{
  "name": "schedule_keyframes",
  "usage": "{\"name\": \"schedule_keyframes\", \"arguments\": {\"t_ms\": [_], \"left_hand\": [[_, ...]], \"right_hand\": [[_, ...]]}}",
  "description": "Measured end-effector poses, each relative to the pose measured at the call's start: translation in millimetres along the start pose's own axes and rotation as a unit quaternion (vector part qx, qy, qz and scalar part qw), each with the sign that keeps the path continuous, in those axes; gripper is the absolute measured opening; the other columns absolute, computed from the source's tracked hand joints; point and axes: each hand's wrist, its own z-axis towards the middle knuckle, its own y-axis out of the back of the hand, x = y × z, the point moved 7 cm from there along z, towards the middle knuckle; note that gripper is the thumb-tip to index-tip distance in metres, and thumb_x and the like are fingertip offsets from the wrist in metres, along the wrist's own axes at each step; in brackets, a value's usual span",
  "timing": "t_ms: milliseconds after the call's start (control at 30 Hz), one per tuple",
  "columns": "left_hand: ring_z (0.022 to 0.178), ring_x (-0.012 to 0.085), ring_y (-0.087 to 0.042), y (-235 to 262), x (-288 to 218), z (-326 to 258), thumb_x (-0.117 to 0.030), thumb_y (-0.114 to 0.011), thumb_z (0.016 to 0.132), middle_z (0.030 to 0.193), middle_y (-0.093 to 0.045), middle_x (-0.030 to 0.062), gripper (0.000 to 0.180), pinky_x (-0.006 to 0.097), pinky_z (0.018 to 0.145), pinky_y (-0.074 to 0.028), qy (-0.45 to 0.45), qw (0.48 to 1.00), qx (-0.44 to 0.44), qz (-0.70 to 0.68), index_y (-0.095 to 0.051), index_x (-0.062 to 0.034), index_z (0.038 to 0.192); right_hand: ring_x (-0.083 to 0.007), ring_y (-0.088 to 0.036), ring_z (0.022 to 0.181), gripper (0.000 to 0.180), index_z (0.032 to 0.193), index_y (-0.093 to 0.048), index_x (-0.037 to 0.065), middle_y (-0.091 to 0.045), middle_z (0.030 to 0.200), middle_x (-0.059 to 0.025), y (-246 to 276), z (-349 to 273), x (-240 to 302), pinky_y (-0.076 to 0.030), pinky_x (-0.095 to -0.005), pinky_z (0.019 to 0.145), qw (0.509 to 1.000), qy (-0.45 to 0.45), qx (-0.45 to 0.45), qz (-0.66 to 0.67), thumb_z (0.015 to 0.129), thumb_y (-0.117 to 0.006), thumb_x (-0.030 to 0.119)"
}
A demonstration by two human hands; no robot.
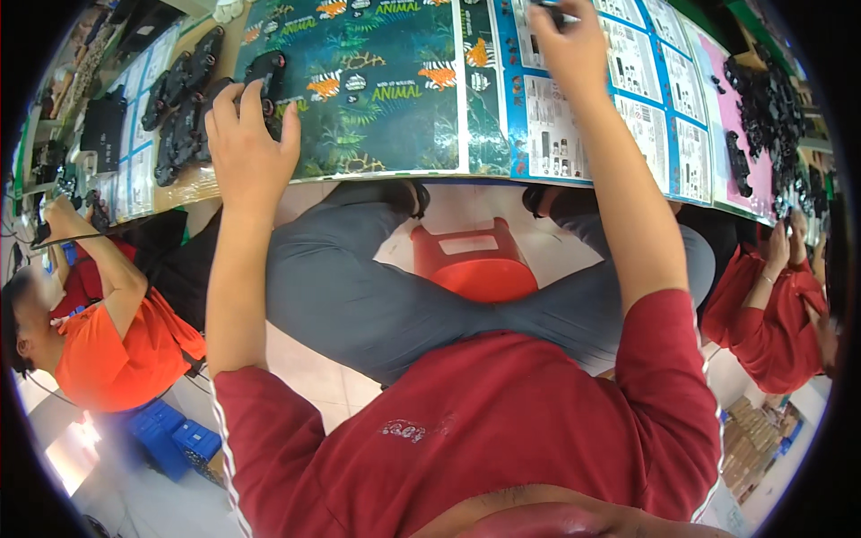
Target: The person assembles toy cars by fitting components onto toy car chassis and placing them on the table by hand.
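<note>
Green printed sheet (386,134) covers the middle of the table (193,190), with leafy patterns and small striped orange animals on it. Over its left side reaches the left hand (251,161), palm down, fingers bent and thumb spread off to the right; a black part (266,67) lies on the sheet just beyond and partly under those fingers, and whether they grip it I cannot tell. The right hand (574,54) is at the far edge of view, above a blue-and-white sheet (641,125) filled with small pictures, its thumb and fingers narrowed around a small dark thing (555,14), which is partly hidden by the fingers. Left of the left hand, more black parts (184,85) lie close together in a cluster, and farther left is a black box (103,134). On the right, a heap of small black pieces (762,103) sits on and beside a pink sheet (758,170). Below the table, between the person's grey trouser legs (350,287), stands a red stool (475,278). At the left a co-worker in orange (126,359) sits near blue crates (161,435); at the right is another in red (776,323), both hands raised close together near the table's edge
</note>
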Motion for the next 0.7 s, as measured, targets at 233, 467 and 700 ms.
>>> {"name": "schedule_keyframes", "arguments": {"t_ms": [233,467,700], "left_hand": [[0.106,0.0373,-0.059,-16,-42,8,-0.018,-0.075,0.087,0.118,-0.062,0.0162,0.039,0.045,0.093,-0.050,-0.090,0.989,0.045,-0.109,-0.066,-0.0003,0.121],[0.105,0.0352,-0.061,-37,-102,19,-0.018,-0.074,0.088,0.114,-0.064,0.0160,0.036,0.043,0.089,-0.052,-0.171,0.963,0.109,-0.180,-0.067,0.0011,0.118],[0.098,0.0331,-0.066,-74,-124,25,-0.018,-0.072,0.089,0.106,-0.065,0.0127,0.028,0.042,0.084,-0.054,-0.177,0.943,0.148,-0.238,-0.069,-0.0028,0.113]], "right_hand": [[-0.0160,-0.062,0.082,0.045,0.122,-0.061,-0.005,-0.067,0.097,-0.0090,101,-21,-11,-0.050,-0.0297,0.074,0.988,0.047,-0.148,-0.010,0.088,-0.078,0.018],[-0.0292,-0.067,0.081,0.058,0.128,-0.061,-0.009,-0.070,0.096,-0.0201,124,-12,28,-0.054,-0.0371,0.075,0.983,0.054,-0.134,-0.112,0.083,-0.082,0.021],[-0.0441,-0.064,0.112,0.070,0.136,-0.056,-0.008,-0.066,0.120,-0.0300,110,-3,1,-0.051,-0.0470,0.097,0.954,-0.017,0.121,-0.274,0.084,-0.081,0.031]]}}
